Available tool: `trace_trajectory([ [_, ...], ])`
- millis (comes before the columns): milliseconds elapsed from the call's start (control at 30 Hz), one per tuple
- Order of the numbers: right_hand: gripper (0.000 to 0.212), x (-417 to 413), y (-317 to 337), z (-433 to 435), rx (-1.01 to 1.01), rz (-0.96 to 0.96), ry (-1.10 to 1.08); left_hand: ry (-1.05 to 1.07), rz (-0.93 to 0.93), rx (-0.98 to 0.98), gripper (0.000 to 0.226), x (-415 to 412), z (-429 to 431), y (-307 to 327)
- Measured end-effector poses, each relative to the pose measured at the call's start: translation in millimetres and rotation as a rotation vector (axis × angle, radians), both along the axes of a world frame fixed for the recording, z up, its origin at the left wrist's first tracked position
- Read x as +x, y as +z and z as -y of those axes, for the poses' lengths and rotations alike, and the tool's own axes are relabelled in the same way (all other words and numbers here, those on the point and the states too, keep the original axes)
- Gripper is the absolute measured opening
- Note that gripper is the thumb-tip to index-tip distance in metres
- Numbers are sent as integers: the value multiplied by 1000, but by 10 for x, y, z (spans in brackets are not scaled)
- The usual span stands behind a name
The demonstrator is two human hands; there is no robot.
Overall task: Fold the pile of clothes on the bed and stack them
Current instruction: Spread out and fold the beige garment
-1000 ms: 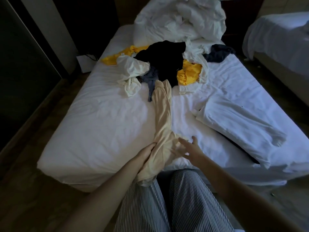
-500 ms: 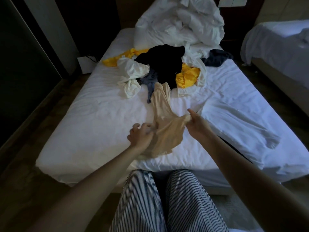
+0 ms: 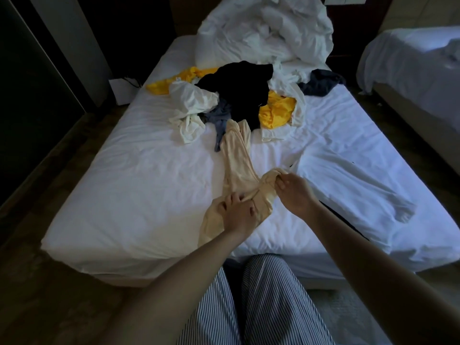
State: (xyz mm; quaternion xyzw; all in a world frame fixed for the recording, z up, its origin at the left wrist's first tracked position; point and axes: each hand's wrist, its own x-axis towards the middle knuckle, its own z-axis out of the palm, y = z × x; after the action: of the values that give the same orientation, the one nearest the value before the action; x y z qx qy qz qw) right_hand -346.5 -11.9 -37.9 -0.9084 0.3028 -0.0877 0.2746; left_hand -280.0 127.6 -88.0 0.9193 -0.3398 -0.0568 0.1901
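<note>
A long cream garment (image 3: 236, 155) stretches from the clothes pile down the middle of the bed (image 3: 124, 190). My left hand (image 3: 236, 211) grips its bunched near end, fingers curled into the cloth. My right hand (image 3: 293, 190) pinches a raised fold of the same garment a little to the right. The pile (image 3: 239, 95) holds a black garment, yellow pieces (image 3: 276, 113), a white shirt (image 3: 191, 105) and a grey-blue piece (image 3: 219, 120). A white garment (image 3: 348, 180) lies spread flat on the right side of the bed.
A crumpled white duvet (image 3: 263, 28) fills the head of the bed. A dark blue garment (image 3: 321, 82) lies apart at the pile's right. A second bed (image 3: 410, 61) stands at the far right. Dark floor runs along the left; my striped trousers (image 3: 254, 307) are below.
Both hands rose from the bed's near edge with the cream garment's end, then the left dropped back slightly; the right now pinches a raised fold, bunching the cloth between them.
</note>
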Motion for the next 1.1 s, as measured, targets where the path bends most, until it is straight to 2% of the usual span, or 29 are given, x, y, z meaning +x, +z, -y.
trace_trajectory([
  [67,26,-35,-153,118,39,-65,-5,-248,262,42,30,78,-71,-79],
  [100,24,-41,-194,132,153,-51,-37,-385,310,96,40,93,-123,-124],
  [133,34,-57,-220,112,261,-2,-89,-488,325,180,48,116,-178,-191],
  [200,57,-103,-340,66,342,91,-193,-555,249,292,59,148,-261,-343],
  [267,55,-140,-444,-7,209,65,-160,-525,177,341,56,147,-303,-385],
  [333,45,-162,-518,-60,63,-18,-29,-465,149,340,44,160,-254,-445],
  [400,44,-174,-532,-133,6,-90,158,-403,-49,242,37,182,-204,-387],
  [500,55,-149,-595,-218,-261,-8,367,-246,-471,-58,26,228,-127,-206],
  [533,59,-130,-591,-247,-284,5,406,-219,-590,-123,24,241,-115,-116],
  [600,54,-76,-613,-255,-248,-12,416,-189,-719,-189,23,298,-85,61],
  [700,52,6,-498,-249,-120,-5,290,-148,-804,-278,23,387,-102,271],
  [767,34,14,-329,-247,11,79,210,-94,-791,-335,24,434,-141,341],
  [833,20,41,-170,-252,90,138,179,-144,-774,-361,17,435,-173,398],
  [900,17,97,-7,-275,189,182,164,-276,-741,-325,16,412,-207,499],
  [933,18,126,72,-295,248,194,144,-355,-676,-289,22,399,-225,540],
  [1000,28,175,234,-306,520,303,50,-420,-433,-171,41,413,-251,538],
  [1033,34,184,303,-293,629,399,-9,-355,-326,-131,42,421,-280,544],
  [1067,34,173,368,-272,640,449,-60,-250,-273,-143,37,424,-306,570],
  [1100,28,158,413,-243,551,432,-94,-133,-269,-191,31,451,-324,554],
])
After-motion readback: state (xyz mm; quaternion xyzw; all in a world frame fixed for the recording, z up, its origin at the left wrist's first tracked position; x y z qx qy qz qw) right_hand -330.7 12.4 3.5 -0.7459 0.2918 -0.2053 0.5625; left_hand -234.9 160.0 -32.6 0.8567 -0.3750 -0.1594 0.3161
